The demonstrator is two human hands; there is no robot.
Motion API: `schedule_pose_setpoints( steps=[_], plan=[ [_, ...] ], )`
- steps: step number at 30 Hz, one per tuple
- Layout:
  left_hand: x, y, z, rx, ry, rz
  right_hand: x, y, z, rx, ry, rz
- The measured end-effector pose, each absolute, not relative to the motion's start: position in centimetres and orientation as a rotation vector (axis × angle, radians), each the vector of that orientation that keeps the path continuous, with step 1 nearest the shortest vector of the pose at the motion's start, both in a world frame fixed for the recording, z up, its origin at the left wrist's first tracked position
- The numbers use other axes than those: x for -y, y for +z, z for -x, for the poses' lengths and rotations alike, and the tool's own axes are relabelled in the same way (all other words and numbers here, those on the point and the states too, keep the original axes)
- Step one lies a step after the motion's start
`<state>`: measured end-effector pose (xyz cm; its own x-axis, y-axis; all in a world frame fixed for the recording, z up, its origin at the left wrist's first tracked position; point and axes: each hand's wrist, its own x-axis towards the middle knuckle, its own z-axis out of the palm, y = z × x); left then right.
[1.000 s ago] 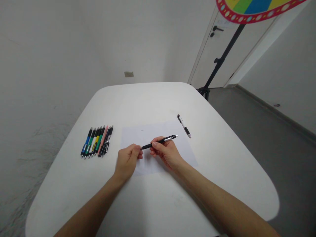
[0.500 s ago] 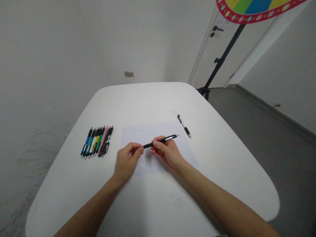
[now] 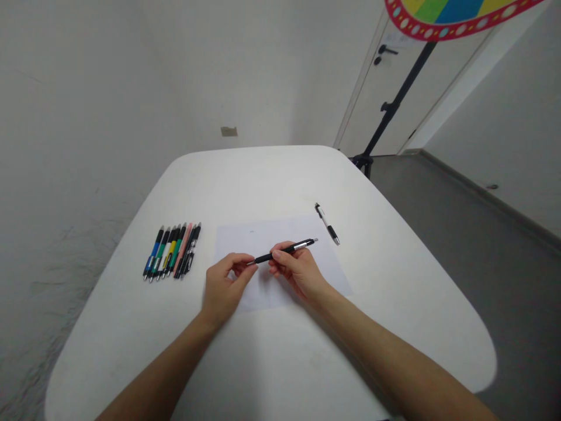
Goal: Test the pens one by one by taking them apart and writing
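Note:
A black and silver click pen (image 3: 264,258) is held over a sheet of white paper (image 3: 236,238), lying slantwise with its clicker end up to the right. My right hand (image 3: 298,270) grips its barrel between thumb and fingers. At the lower left end, the thumb and forefinger of my left hand (image 3: 227,286) pinch around the silver tip. A tiny dark mark shows near the paper's upper edge. Just beyond the paper's right corner lies a white and black pen (image 3: 326,223).
Several pens (image 3: 172,251) in blue, green, white, yellow, pink and black lie side by side at the left of the white table (image 3: 272,181). Behind the table stands a wall. A colourful wheel (image 3: 460,17) on a black stand (image 3: 397,102) rises at the back right, before a door.
The fingertips of my left hand have shifted slightly at the pen's tip, and a little more of the silver tip shows. My right hand and the other pens stay put.

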<state>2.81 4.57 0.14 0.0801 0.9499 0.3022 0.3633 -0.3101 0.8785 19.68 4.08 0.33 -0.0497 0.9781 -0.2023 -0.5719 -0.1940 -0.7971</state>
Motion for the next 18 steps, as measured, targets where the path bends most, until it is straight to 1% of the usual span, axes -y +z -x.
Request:
schedule_pose_setpoints(
  steps=[10, 18],
  plan=[
    [-4.66, 0.65, -2.93, -1.279, 1.055, -1.727, -4.05, 0.45, -19.71, 0.625, 1.579, 0.892],
    [-4.76, 0.11, -2.81, -1.239, 1.122, -1.677, -4.03, 0.47, -19.72, 0.616, 1.58, 0.892]
  ],
)
